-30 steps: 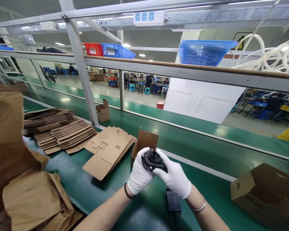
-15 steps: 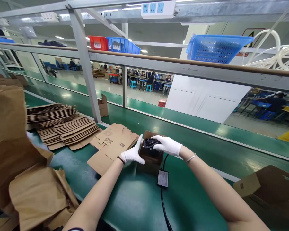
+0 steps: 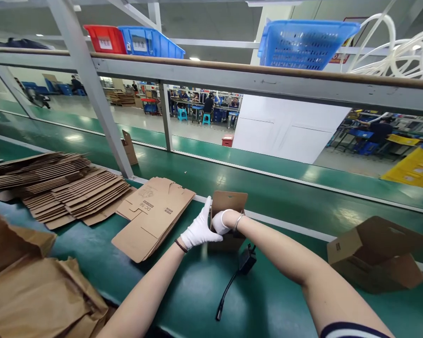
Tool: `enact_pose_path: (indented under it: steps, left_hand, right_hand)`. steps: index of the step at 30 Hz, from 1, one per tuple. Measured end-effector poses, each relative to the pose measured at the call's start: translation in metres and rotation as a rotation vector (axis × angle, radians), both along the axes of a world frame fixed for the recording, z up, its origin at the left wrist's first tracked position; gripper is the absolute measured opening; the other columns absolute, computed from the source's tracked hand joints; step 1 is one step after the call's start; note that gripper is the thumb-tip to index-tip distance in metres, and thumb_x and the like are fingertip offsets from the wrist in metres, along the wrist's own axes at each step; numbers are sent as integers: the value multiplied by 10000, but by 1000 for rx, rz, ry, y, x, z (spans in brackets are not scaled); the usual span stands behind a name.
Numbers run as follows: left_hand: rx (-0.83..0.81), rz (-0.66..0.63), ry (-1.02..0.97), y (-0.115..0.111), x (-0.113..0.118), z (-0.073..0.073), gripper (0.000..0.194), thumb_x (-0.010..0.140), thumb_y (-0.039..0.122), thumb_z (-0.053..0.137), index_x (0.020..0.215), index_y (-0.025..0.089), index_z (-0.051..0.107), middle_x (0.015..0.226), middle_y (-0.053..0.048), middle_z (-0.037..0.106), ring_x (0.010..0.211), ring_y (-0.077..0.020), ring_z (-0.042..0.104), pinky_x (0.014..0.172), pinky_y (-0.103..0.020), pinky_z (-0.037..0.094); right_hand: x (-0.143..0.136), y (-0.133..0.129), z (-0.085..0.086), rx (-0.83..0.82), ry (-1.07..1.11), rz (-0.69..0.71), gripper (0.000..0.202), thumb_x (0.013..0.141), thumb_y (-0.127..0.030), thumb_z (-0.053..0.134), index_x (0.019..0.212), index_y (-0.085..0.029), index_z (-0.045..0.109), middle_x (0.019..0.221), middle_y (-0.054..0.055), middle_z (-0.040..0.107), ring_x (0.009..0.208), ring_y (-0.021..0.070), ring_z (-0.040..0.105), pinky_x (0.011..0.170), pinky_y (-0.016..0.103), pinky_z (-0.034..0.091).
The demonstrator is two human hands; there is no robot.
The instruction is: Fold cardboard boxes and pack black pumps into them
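An upright small cardboard box (image 3: 229, 201) with its back flap raised stands before me. Against its left side and front corner rests my left hand (image 3: 199, 229), white-gloved, fingers stretched up the side and thumb across the front, holding the box steady. My right hand (image 3: 221, 222), also gloved, reaches down into the box opening; its fingers are hidden inside, and the black pump-like device is out of sight. A black adapter block (image 3: 247, 259) hangs beside the box's front right, and its cable ends in a plug (image 3: 219, 313) on the green surface.
Flat folded cartons (image 3: 155, 211) lie left of the box, with a larger stack (image 3: 88, 192) beyond. Brown paper (image 3: 38, 295) fills the lower left. Another open box (image 3: 373, 256) stands right. A metal post (image 3: 91, 89) and shelf rail (image 3: 211, 72) cross behind.
My right hand has gone down into the box with the black device, which is now hidden. The adapter has tipped and shifted right, and its plug end has come into view. My view has turned rightward.
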State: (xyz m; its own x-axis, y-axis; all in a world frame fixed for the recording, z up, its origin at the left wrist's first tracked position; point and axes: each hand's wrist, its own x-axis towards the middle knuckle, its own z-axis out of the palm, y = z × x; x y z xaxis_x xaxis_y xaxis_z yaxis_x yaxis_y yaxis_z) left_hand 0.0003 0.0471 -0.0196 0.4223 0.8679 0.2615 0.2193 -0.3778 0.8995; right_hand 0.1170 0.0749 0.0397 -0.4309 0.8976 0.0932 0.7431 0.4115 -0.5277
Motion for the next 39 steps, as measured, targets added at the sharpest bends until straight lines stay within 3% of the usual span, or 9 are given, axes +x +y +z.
enact_pose_path:
  steps: [7,10,16,20,22,25,28,33,39]
  left_hand:
    - [403,113,476,-21,-2,48,1273,508,328,834,1523,142,88,1548,-219,213,1437,-422,182,1164,-549,221]
    - [531,-87,769,-27,17,80,1053,580,282,783,1470,137,240,1462,-188,406,1341,-340,404,1088,-420,385]
    - [323,-316,1331,-7,64,86,680,489,263,860,1116,105,646,961,-179,724,848,-351,692,743,-427,549]
    - [371,-366,1376,-9,64,80,321,632,311,777,916,172,722,934,-148,743,861,-325,699,750,-410,537]
    - [393,-374,1387,-15,62,81,294,650,289,761,923,186,729,917,-144,747,867,-322,700,761,-412,531]
    - [411,-374,1394,-20,62,84,293,651,266,760,930,178,737,900,-151,749,865,-327,702,766,-419,531]
    - [431,-363,1379,-21,63,85,273,661,289,749,900,157,744,881,-157,748,844,-324,704,754,-412,534]
    - [501,-335,1323,-23,64,81,277,706,274,697,946,141,738,905,-159,745,896,-337,691,793,-434,523]
    - [608,-280,1213,-29,51,75,280,757,294,673,989,145,719,1005,-147,734,951,-330,673,802,-421,519]
  right_hand:
    - [71,-69,40,48,-252,-255,365,960,-462,427,956,-187,667,1019,105,698,976,234,649,823,332,458]
    - [103,-107,15,-63,-279,-629,505,927,-613,369,911,-193,649,875,103,710,876,246,676,729,312,456]
    - [119,-137,-62,-341,-51,-636,242,876,-384,521,856,-188,661,812,55,737,775,211,700,663,265,487]
    - [157,-136,-49,174,-104,-841,299,895,-361,493,1043,-169,669,884,112,744,836,288,717,734,383,548]
    - [172,-133,-38,679,-86,-641,304,880,-262,515,1147,-182,636,1047,122,728,1002,290,693,848,411,557]
    - [168,-121,-31,1026,-41,57,413,832,-107,510,1225,-222,568,1200,88,679,1214,256,587,982,439,518]
    - [144,-105,-27,874,-9,308,433,839,-92,469,1256,-199,514,1214,105,668,1215,228,588,954,411,537]
    - [99,-75,8,243,-384,-240,263,929,-272,477,1154,-174,572,1026,114,731,920,231,717,790,334,559]
    - [50,-31,26,-27,-712,-206,192,784,-208,664,942,-103,698,911,211,738,912,348,710,740,409,549]
